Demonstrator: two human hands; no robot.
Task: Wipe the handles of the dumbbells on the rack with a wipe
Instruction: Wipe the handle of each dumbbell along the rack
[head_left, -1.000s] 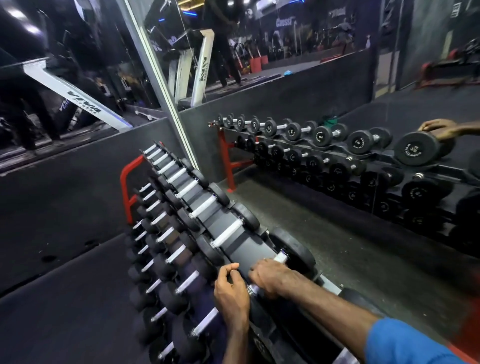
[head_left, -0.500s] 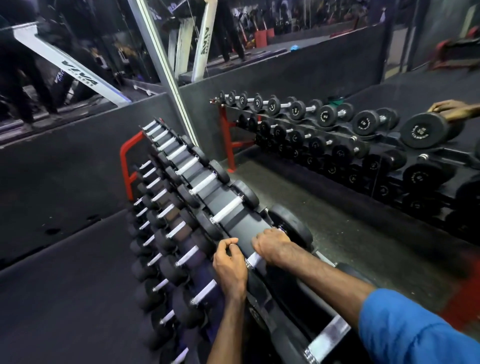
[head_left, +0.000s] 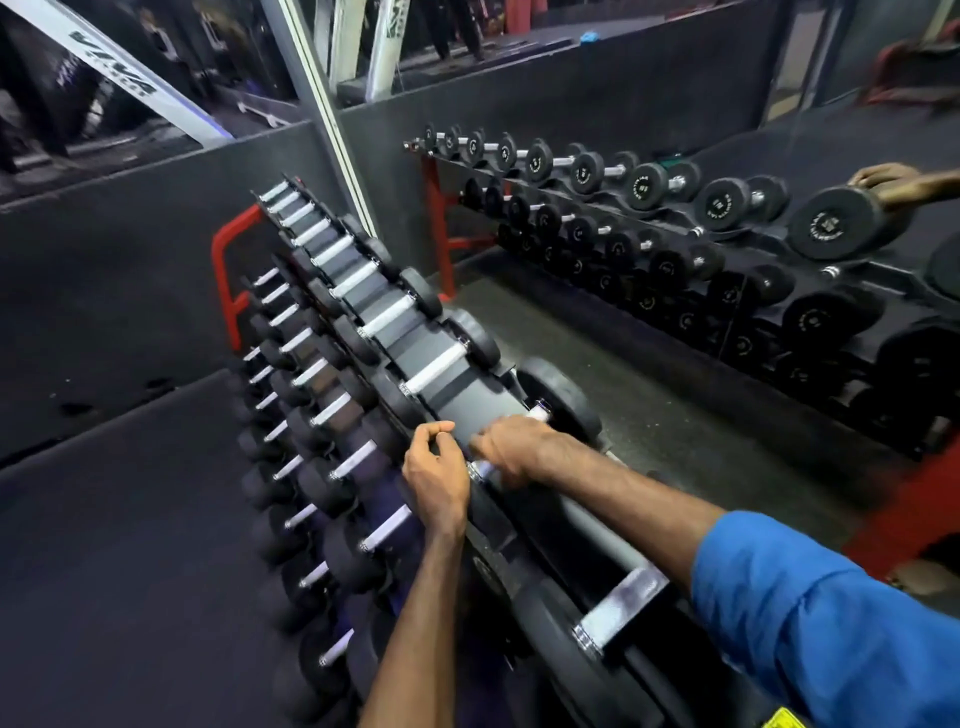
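Note:
The three-tier dumbbell rack (head_left: 228, 270) has a red frame and holds black dumbbells with chrome handles. On the top row my right hand (head_left: 511, 447) grips the handle (head_left: 480, 470) of a large dumbbell, whose far head (head_left: 558, 400) shows beyond my knuckles. Chrome shows at both ends of my fist. No wipe is visible; anything under my palm is hidden. My left hand (head_left: 434, 467) is curled over the near head of the same dumbbell, thumb and fingers bent around its edge.
A bigger dumbbell handle (head_left: 618, 608) lies just nearer to me on the top row. A wall mirror (head_left: 675, 249) on the right reflects the rack and a hand. Dark rubber flooring (head_left: 104, 519) spreads to the left. My blue sleeve (head_left: 810, 613) fills the lower right.
The view has tilted down and closer to the rack. Both hands stay on the same top-row dumbbell, the right hand shifting slightly along its handle.

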